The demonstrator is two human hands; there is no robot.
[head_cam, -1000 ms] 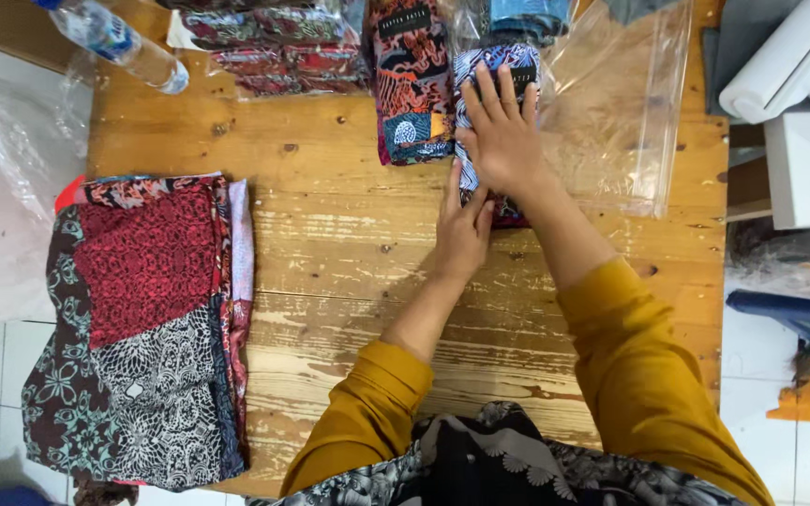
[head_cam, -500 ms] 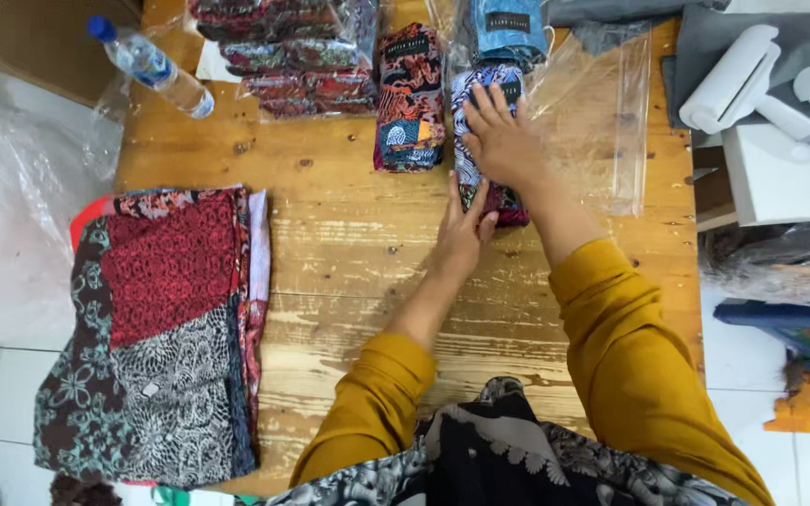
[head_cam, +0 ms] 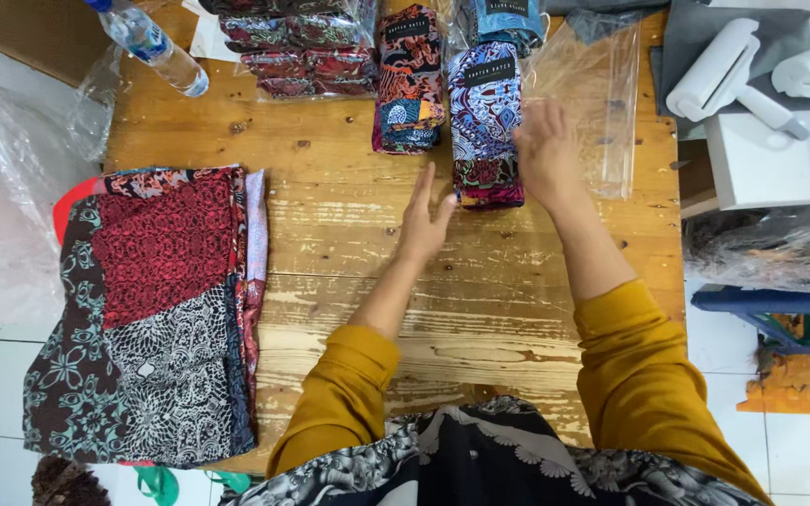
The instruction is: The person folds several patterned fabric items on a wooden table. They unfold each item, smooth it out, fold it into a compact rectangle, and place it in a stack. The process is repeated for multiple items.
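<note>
Between both hands, a folded blue-and-red patterned batik cloth [head_cam: 486, 126] lies on the worn wooden plank table [head_cam: 349, 244]; left hand [head_cam: 424, 220] open beside it, right hand [head_cam: 546, 155] loosely open against it. Bare planks stretch nearer.

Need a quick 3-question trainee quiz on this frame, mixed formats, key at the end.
1. True or false: the left hand is gripping the folded blue patterned cloth.
2. Which thing lies under the right hand?
A. the water bottle
B. the clear plastic sleeve
C. the stack of folded fabrics
3. Fill in: the stack of folded fabrics sits at the ______ edge of the wooden table, as the person sees it.

Key
1. False: it is open, fingers spread, just beside the cloth's lower end.
2. B: the right hand rests beside the cloth, on the sleeve's edge.
3. left
</note>
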